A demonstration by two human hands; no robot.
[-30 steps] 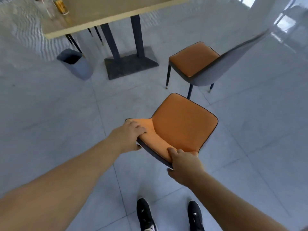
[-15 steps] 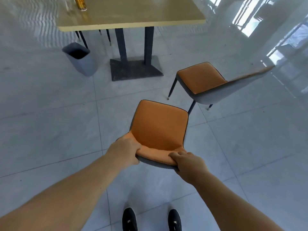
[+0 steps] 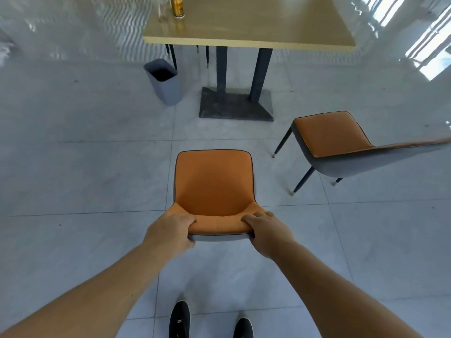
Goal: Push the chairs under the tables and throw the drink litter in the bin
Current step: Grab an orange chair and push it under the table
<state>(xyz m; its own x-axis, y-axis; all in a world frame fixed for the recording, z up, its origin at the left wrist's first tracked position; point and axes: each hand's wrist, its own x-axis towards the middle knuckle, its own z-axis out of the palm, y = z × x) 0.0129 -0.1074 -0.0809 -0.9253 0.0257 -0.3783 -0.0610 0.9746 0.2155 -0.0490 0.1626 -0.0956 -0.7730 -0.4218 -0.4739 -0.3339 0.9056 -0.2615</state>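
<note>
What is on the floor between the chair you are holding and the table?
Nothing: the head view shows bare grey floor tiles between the held chair and the table's dark base.

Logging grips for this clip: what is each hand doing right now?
Left hand: closed on the backrest of the orange chair.
Right hand: closed on the same backrest.

At the frame's centre we see a chair (image 3: 214,186) in matt orange leather-like upholstery with a smooth grey shell. The table (image 3: 256,23) at the top looks like pale wood, on dark metal legs. The floor (image 3: 85,179) tiles shine glossy.
</note>
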